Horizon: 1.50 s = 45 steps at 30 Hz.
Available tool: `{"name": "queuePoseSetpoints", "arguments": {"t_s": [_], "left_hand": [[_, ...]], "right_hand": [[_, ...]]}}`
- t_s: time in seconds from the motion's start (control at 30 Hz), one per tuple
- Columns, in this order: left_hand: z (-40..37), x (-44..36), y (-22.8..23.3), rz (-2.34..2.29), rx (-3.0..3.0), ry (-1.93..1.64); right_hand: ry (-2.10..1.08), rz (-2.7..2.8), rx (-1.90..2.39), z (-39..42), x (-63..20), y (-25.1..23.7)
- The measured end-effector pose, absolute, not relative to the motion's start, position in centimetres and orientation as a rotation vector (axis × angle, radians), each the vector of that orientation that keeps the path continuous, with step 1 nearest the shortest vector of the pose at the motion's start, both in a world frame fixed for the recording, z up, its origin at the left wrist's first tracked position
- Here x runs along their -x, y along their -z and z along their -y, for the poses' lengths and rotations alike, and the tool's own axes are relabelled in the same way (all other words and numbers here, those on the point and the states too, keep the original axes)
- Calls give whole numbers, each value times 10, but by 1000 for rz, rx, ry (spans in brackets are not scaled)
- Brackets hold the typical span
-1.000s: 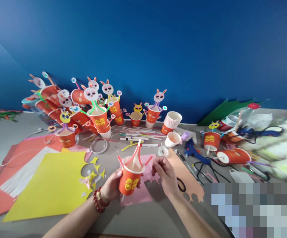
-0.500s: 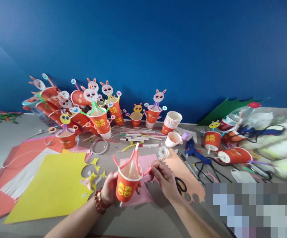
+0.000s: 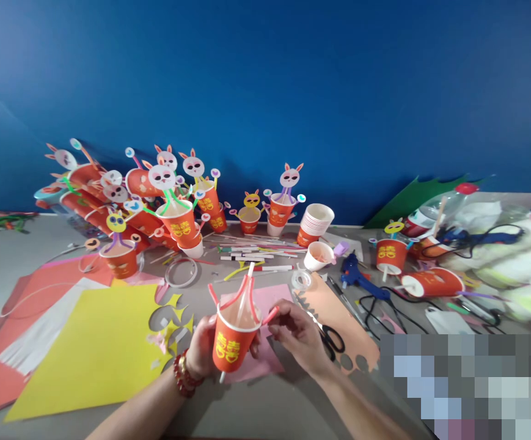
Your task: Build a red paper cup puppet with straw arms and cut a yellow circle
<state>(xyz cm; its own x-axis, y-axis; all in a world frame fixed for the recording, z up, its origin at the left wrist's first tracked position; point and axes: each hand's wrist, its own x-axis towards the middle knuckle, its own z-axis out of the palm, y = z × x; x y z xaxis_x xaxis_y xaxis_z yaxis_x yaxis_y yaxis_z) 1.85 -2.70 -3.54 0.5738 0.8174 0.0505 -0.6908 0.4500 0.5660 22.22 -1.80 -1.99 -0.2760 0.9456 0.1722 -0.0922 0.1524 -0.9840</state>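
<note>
A red paper cup (image 3: 232,348) with yellow lettering is in my left hand (image 3: 203,351), whose fingers wrap around its side and back. A white stick (image 3: 250,270) rises through the cup, and its lower end pokes out of the bottom. Tied into this stick is a red pipe cleaner (image 3: 233,302), bent so that its two ends spread over the rim. My right hand (image 3: 298,336) is at the right-hand end of the pipe cleaner, thumb and fingers closed about its tip. Pink paper (image 3: 272,360) lies under the cup.
Finished cups with animal faces (image 3: 176,226) crowd the back left. A cup stack (image 3: 316,225) stands behind. Right of my hands are black scissors (image 3: 332,342), orange paper (image 3: 354,333) and a blue glue gun (image 3: 361,281) with cord. Yellow paper (image 3: 82,348) lies left.
The view has shifted slightly. My right hand has turned a little at the pipe cleaner's end, its fingers opening out somewhat. The cup stays in my left hand.
</note>
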Motion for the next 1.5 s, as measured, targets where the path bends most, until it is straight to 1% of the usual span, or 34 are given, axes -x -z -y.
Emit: {"name": "queuePoseSetpoints", "arguments": {"t_s": [0.4,0.6,0.73,0.87,1.13,1.3,1.5], "left_hand": [[28,-21,38,-356,-570,-902],[27,-22,42,-339,-537,-921],[26,-24,40,-328,-554,-924],[26,-26,35,-342,-561,-944],[14,-10,25,-406,-320,-1075],[6,10,5,-349,-195,-1315],[10,15,-16,-286,-204,-1361]], "right_hand": [[-1339,1407,888,20,-221,21],[-1247,1509,903,20,-224,18],[-1104,1569,930,21,-226,17],[-1000,1512,989,23,-227,18],[-1028,983,947,8,-235,18],[-1043,1069,1022,2,-233,24],[-1158,1231,1017,5,-228,26]]}}
